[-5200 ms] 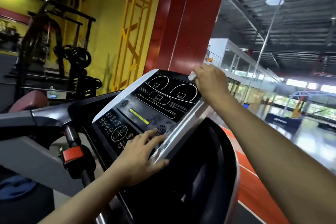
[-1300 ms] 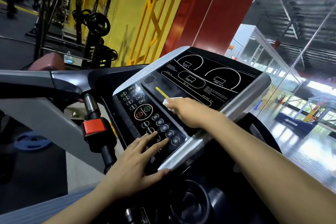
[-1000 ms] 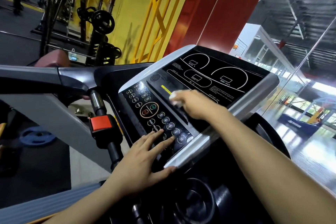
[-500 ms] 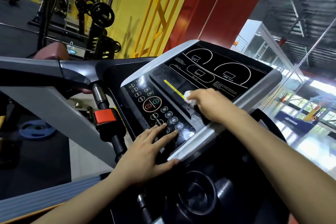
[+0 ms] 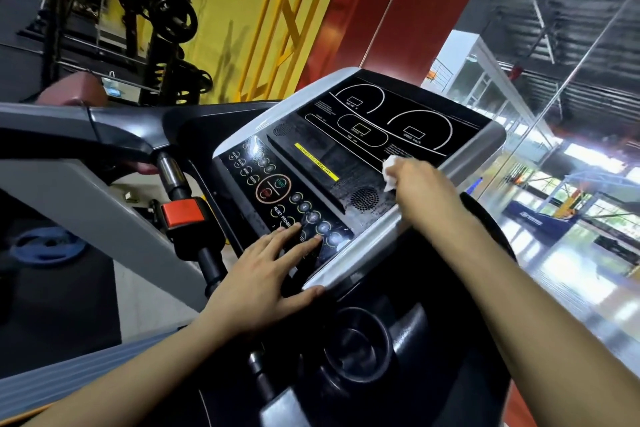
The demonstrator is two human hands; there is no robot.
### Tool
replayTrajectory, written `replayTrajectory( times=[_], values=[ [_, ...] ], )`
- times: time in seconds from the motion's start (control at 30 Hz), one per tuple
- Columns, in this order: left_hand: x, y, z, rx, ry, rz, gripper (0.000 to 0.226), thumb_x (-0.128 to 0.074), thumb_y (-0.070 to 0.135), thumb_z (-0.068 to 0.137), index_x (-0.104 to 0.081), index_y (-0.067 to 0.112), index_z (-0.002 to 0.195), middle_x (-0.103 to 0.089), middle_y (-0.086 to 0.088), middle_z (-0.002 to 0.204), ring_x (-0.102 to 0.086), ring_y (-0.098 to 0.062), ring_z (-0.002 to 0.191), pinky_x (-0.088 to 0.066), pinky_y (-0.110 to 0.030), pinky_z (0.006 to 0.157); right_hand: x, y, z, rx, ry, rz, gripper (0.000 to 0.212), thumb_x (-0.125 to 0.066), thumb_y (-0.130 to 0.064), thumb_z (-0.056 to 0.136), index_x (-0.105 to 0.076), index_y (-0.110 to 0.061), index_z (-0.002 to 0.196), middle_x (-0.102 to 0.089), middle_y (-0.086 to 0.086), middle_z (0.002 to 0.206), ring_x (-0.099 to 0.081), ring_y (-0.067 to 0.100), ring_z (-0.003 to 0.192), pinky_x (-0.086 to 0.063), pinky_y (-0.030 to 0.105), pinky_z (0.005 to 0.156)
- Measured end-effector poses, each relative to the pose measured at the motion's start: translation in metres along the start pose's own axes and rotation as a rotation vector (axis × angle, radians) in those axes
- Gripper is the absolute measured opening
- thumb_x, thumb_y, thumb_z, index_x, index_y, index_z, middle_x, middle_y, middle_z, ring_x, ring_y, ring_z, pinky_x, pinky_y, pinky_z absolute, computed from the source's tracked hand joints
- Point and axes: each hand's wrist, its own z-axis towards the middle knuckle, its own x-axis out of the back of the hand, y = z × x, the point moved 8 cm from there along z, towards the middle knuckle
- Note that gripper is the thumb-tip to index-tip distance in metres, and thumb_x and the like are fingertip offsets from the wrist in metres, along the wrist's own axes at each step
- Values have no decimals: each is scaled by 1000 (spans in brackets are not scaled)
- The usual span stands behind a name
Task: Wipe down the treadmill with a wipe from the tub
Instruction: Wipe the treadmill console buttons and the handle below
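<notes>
Mid-wipe: right hand (image 5: pixel 424 189) fingers clamped on wipe (image 5: pixel 391 173), console (image 5: pixel 346 163) right side streaked wet. Left hand (image 5: pixel 266 277) fingers flat, apart, bracing near edge. Handlebars (image 5: pixel 86 128) look untouched.

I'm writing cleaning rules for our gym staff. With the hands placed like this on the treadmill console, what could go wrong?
1. The left hand rests flat with fingertips on the round buttons below START; leaning on it might press one and change a setting or start the belt.
2. The right hand holds the wipe just above the speaker grille, where the panel looks wet; moisture may seep in.
</notes>
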Motion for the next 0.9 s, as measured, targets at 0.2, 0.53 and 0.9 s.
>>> replayTrajectory(
  times=[0.2, 0.53, 0.9],
  values=[
    [2, 0, 0, 8, -8, 26, 79, -29, 87, 84, -18, 54, 156, -15, 12, 168, -14, -13, 154, -8, -27, 123, -19, -50, -52, 364, -209, 91, 32, -58, -8, 92, -68, -22, 119, -56, -7, 143, -58, 23, 124, -53, 40, 95],
    [1, 0, 1, 4, 11, 22, 78, -35, 85, 85, -21, 53, 156, -18, 11, 167, -17, -15, 154, -12, -31, 123, -7, -61, -46, 147, -33, 528, 41, -52, -6, 95, -71, -25, 126, -70, -5, 124, -65, 18, 110, -46, 27, 92],
    [1, -1, 1, 9, 9, 42, 79, -33, 85, 86, -22, 50, 156, -17, 9, 168, -20, -18, 153, -19, -38, 125, -36, -125, 39, 73, -92, 280, 24, -62, -4, 94, -74, -10, 114, -69, 18, 110, -66, 38, 104, -56, 42, 90]
  ],
)
